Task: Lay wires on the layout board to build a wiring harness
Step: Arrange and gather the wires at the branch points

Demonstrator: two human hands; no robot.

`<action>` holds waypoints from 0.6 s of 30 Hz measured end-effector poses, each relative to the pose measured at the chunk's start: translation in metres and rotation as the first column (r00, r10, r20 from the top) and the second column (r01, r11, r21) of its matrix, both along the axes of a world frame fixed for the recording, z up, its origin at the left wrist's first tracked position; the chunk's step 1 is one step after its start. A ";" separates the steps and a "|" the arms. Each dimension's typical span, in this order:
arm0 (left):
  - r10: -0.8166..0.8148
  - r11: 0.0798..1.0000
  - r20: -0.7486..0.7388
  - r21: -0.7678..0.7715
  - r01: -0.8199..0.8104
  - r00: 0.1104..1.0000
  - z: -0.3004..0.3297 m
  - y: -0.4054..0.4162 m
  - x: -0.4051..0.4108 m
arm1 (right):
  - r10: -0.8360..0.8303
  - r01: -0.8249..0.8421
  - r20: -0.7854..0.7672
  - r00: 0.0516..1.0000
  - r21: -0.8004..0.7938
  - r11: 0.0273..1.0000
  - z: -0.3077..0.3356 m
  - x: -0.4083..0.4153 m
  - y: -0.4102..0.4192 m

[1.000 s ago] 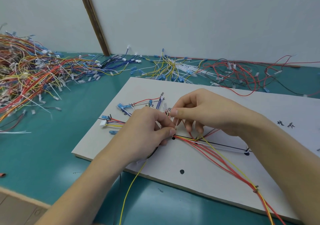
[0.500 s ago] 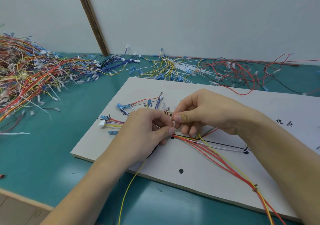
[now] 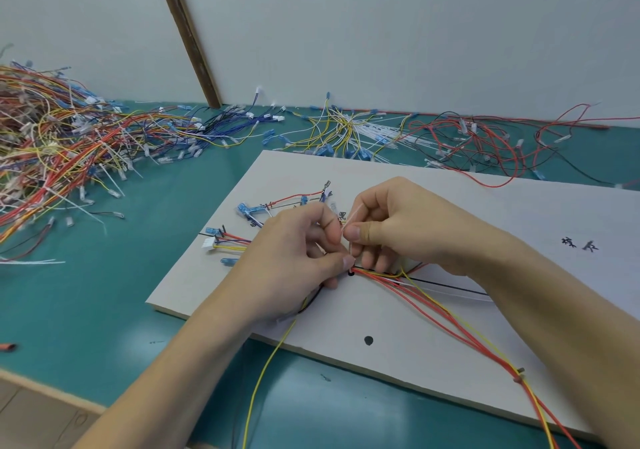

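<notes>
Green table top (image 3: 104, 310) fills the lower left of the frame, with a big pile of loose wires (image 3: 52, 158) at the upper left. On it lies the white board (image 3: 433, 351), in the middle. Both hands meet there. The left hand (image 3: 294, 268) pinches the wire bunch (image 3: 433, 305) down. The right hand (image 3: 398, 230) pinches a thin white tie (image 3: 351, 219) between thumb and finger. Red and yellow wires run off to the lower right.
</notes>
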State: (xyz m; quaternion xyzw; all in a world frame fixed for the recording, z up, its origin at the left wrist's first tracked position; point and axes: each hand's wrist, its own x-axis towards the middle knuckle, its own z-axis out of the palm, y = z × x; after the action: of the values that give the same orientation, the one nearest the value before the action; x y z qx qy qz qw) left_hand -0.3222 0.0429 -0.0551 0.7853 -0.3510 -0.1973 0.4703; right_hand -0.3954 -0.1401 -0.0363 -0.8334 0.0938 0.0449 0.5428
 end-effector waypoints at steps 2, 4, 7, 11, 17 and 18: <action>-0.006 1.000 0.027 0.015 0.006 1.000 0.000 0.000 0.001 | -0.020 0.021 0.022 1.000 -0.024 1.000 0.002 0.001 0.003; -0.018 0.999 0.044 0.033 0.017 0.999 0.001 -0.001 0.003 | -0.045 0.045 0.055 0.997 -0.004 0.999 0.003 0.002 0.004; -0.035 0.998 0.069 0.062 0.030 0.997 0.003 -0.002 0.005 | -0.075 0.075 0.077 0.994 0.008 0.997 0.003 0.002 0.006; -0.054 0.995 0.035 0.080 0.051 0.998 0.007 -0.002 0.006 | -0.075 0.073 0.043 0.996 0.040 0.997 0.005 0.000 0.002; 0.015 0.999 -0.099 -0.037 -0.019 0.995 0.003 -0.001 0.000 | -0.070 0.071 -0.013 0.997 0.083 0.994 0.011 -0.003 -0.002; 0.018 0.999 -0.093 -0.029 -0.021 0.995 0.003 -0.001 0.000 | -0.073 0.074 -0.017 0.997 0.087 0.993 0.010 -0.003 -0.002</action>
State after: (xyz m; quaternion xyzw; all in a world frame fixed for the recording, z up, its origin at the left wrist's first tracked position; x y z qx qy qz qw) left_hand -0.3224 0.0417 -0.0522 0.7715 -0.3239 -0.2236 0.4998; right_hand -0.3980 -0.1416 -0.0260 -0.8045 0.1261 0.0347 0.5794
